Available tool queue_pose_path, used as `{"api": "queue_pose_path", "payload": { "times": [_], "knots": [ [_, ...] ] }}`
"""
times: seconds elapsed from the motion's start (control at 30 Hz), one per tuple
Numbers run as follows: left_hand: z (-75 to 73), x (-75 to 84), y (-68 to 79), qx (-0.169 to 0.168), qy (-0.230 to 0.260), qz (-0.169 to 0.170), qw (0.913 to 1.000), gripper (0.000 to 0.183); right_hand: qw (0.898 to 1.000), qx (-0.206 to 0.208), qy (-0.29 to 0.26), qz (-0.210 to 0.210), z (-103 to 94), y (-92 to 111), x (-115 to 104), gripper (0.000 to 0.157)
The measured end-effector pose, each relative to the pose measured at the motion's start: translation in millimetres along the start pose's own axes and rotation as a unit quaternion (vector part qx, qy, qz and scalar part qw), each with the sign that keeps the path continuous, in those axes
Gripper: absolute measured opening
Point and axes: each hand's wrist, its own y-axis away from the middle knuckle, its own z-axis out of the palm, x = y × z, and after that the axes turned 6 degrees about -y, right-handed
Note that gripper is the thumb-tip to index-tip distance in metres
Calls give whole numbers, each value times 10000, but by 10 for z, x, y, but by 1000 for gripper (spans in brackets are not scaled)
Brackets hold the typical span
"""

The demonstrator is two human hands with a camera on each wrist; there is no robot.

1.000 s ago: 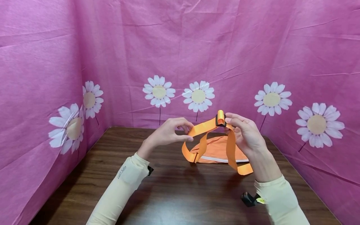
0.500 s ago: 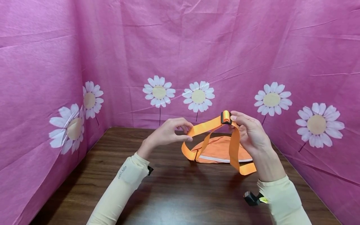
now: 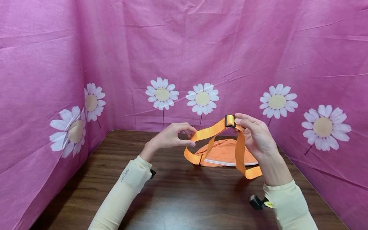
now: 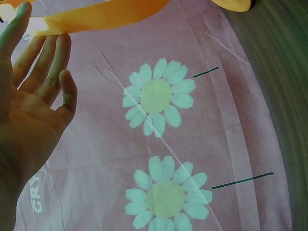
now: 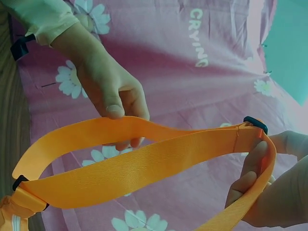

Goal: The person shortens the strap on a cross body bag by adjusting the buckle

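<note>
At the left, the person's left grip (image 3: pixel 172 135) pinches a flat orange strap (image 3: pixel 211 130); the left wrist view adds its palm side, the little finger clear of the strap. Below and right of that grip, a half-moon orange cloth bag (image 3: pixel 224 150) with a white zipper (image 3: pixel 221 163) rests on the wood-grain counter (image 3: pixel 161 201). The right wrist view better shows a black ring (image 5: pixel 20 182) where strap meets bag, and the ribbed weave. Farther right, a black buckle (image 5: pixel 256 124) threaded with strap sits against the right grip (image 3: pixel 258 137), whose fingers and thumb hold the strap there. Behind both grips hangs creased pink cloth (image 3: pixel 184 41) with daisies; only the wrist views show its lettering (image 5: pixel 197 37).
</note>
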Motion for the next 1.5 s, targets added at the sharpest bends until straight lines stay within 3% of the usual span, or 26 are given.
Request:
{"api": "queue_pose_path", "payload": {
  "times": [0.2, 0.6, 0.83, 0.97, 1.23, 1.5],
  "knots": [
    [12, 44, -12, -215, 60, 108, 9997, 51, 9997, -97, 237, 35, 63, -22, 83, 13],
    [66, 355, -73, 800, 184, 359, 9960, 57, 9958, -212, 860, 226, 219, -25, 354, 14],
    [83, 431, -74, 816, -90, 408, 9958, 60, 9942, -402, 950, 295, 264, -27, 468, 16],
    [89, 421, -81, 846, -119, 643, 9943, 53, 9935, -501, 973, 304, 260, -28, 487, 15],
    [112, 425, -108, 1003, 283, 808, 9913, 50, 9946, -452, 891, 295, 246, -37, 509, 17],
    [115, 442, -90, 1258, 810, 704, 9862, 40, 9912, -610, 1116, 374, 234, -55, 505, 19]
  ]
}}
